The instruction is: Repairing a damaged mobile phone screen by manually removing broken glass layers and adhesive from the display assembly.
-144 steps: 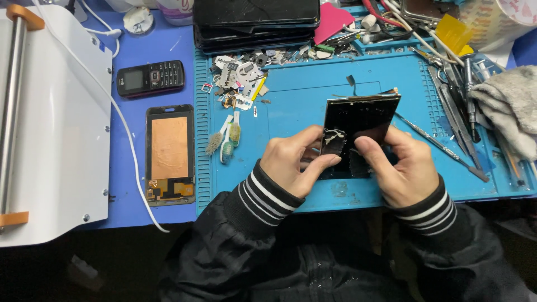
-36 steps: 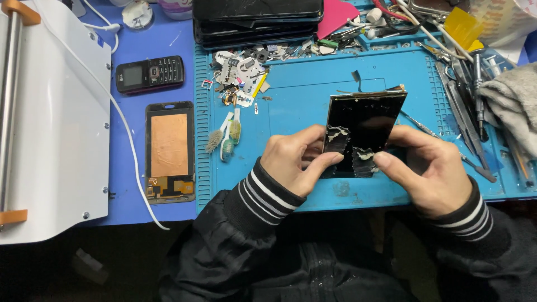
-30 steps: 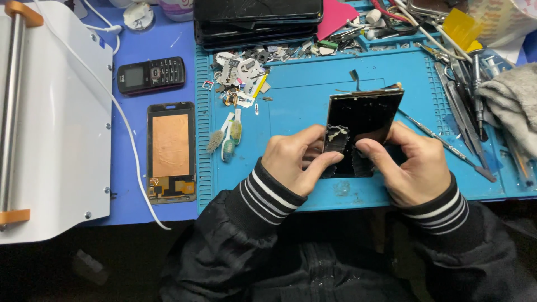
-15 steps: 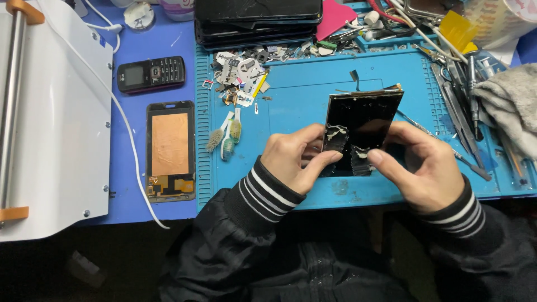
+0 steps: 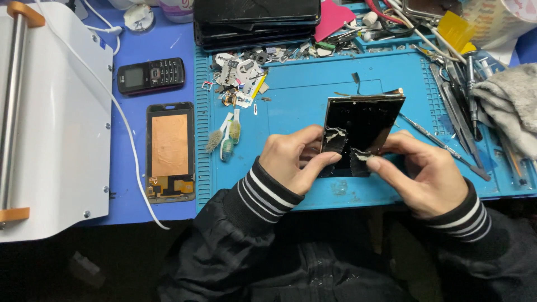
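A black phone screen panel [image 5: 362, 131] sits tilted above the middle of the blue work mat [image 5: 296, 106], its glossy face smeared with pale patches of residue near the lower edge. The left hand [image 5: 293, 159] grasps the panel's lower left corner, thumb pressed on the face and fingers curled behind, while the right hand [image 5: 422, 173] pinches the lower right part, thumb tip touching a whitish scrap on the glass (whether that scrap is glue or film cannot be told). Both wrists wear black sleeves with white-striped cuffs. Just left of the left hand, two small brushes [image 5: 226, 134] lie side by side near the mat's left edge. Above them a scatter of small parts and scraps [image 5: 240, 78] spreads over the mat's upper left. To the right of the panel, a thin metal tool [image 5: 442, 146] lies slanting, passing close by the right hand, and further right a row of tweezers and tools [image 5: 461, 95] lies beside a grey cloth [image 5: 506, 106]. Off the mat to the left, a phone frame with a copper-coloured back [image 5: 170, 151] lies flat, a small black keypad phone [image 5: 151, 74] above it, and a white machine [image 5: 53, 123] at the far left. A stack of dark screens [image 5: 257, 19] lies at the top.
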